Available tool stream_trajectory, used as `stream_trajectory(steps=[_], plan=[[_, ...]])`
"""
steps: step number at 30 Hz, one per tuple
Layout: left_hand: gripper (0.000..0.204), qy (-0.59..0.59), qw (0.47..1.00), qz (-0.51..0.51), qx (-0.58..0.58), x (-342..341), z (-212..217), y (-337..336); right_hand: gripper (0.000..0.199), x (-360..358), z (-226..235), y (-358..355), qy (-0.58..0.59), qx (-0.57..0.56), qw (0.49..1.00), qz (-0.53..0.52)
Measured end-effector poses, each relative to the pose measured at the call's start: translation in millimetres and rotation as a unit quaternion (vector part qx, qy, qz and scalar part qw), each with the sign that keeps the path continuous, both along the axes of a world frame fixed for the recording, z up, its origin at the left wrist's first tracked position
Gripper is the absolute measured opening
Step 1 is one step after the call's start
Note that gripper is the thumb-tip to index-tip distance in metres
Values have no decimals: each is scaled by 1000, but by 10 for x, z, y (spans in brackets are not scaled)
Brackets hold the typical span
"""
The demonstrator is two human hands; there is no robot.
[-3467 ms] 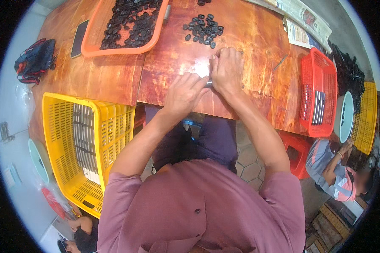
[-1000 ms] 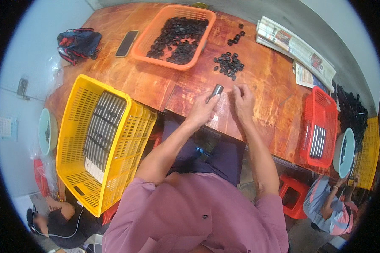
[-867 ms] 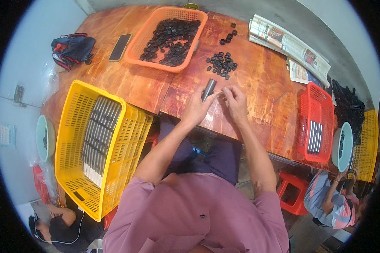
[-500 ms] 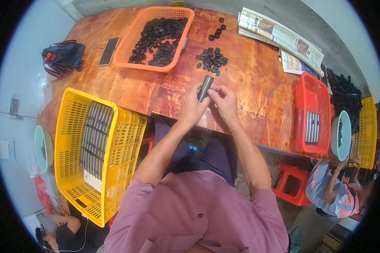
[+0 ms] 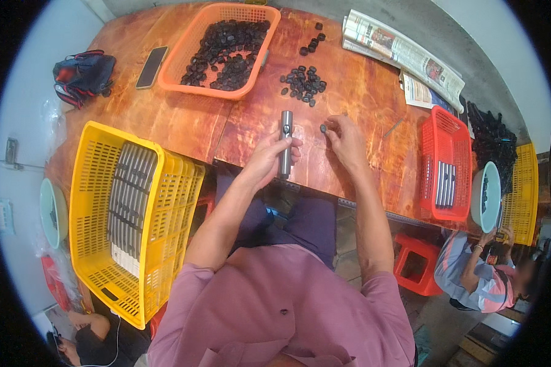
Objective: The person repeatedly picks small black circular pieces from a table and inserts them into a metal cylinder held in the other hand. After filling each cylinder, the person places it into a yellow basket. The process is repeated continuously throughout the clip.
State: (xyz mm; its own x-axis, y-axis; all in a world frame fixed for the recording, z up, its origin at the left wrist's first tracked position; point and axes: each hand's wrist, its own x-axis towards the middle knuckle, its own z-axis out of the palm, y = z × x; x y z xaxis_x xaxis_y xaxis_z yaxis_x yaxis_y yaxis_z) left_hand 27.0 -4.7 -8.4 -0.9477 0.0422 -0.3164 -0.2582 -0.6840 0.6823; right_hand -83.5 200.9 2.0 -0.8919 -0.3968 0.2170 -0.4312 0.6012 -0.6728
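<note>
You're sitting at a reddish wooden table (image 5: 183, 122) with a glossy, worn top, knees tucked under its near edge. Down at your left sits a big yellow crate (image 5: 98, 208) with grey metal tubes stacked inside it, and a red stool (image 5: 419, 266) stands on the floor off to your right.

Your left hand (image 5: 266, 159) is wrapped around a grey metal tube (image 5: 285, 144), fingers curled closed on its lower half so it stands roughly upright just over the table's near edge. Your right hand (image 5: 346, 137) is just beside it, resting on the tabletop with the fingers loosely bent, and the fingertips (image 5: 330, 125) pinch a small black cap (image 5: 323, 128). Can't tell if the cap is lifted clear of the wood or still touching it.

Further out there's a loose pile of black caps (image 5: 303, 85), then an orange tray (image 5: 223, 49) full of the same parts. A phone (image 5: 152, 66) and a dark bag (image 5: 82, 73) lie to the far left, folded newspapers (image 5: 404, 55) far right, plus a red basket (image 5: 447, 165) holding more tubes near another person's seat.
</note>
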Motion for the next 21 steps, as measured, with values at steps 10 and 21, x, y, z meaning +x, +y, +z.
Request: stream_trajectory(steps=[10,21], plan=[[53,31,999,-5,-19,27,-4,-8,26,44,43,-38,-16,53,998,10],[59,44,998,-15,-29,30,-6,-9,24,72,159,-4,-60,81,995,22]])
